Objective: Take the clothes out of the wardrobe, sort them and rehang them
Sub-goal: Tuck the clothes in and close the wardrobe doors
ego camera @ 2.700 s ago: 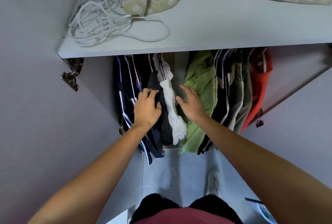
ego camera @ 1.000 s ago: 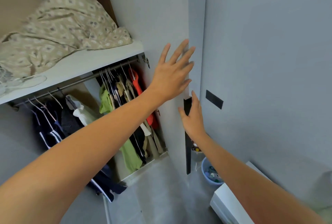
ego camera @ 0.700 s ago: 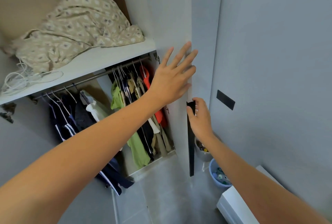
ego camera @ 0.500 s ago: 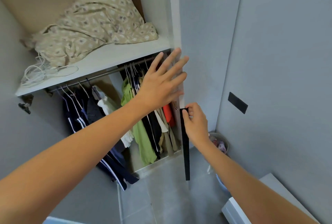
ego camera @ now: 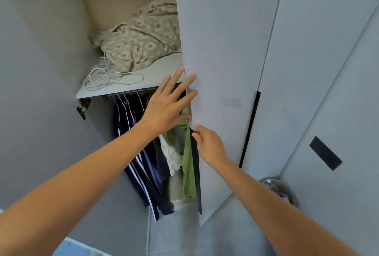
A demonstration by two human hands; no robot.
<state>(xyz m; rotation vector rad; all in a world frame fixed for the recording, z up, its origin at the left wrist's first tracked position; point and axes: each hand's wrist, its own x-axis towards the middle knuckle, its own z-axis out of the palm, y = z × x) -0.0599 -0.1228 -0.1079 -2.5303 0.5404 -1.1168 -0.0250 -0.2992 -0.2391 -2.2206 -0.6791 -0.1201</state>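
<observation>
The grey right wardrobe door [ego camera: 221, 54] covers much of the opening. My right hand [ego camera: 209, 145] grips its black handle strip [ego camera: 196, 173] at the door's edge. My left hand [ego camera: 168, 103] is spread flat, fingertips on the door's edge above. Behind the gap, clothes hang on a rail: dark navy garments with white stripes [ego camera: 139, 163], a white piece [ego camera: 172, 158] and a green shirt [ego camera: 187, 173]. The clothes further right are hidden by the door.
A shelf [ego camera: 160, 75] above the rail carries a beige patterned cloth [ego camera: 143, 40] and a coil of white cable [ego camera: 100, 77]. The left door [ego camera: 41, 91] stands open. More grey doors [ego camera: 307, 60] fill the right, with a round bin [ego camera: 276, 190] on the floor.
My hands left the hanging clothes and went to the right door. That door has swung across the opening, hiding the red and olive garments.
</observation>
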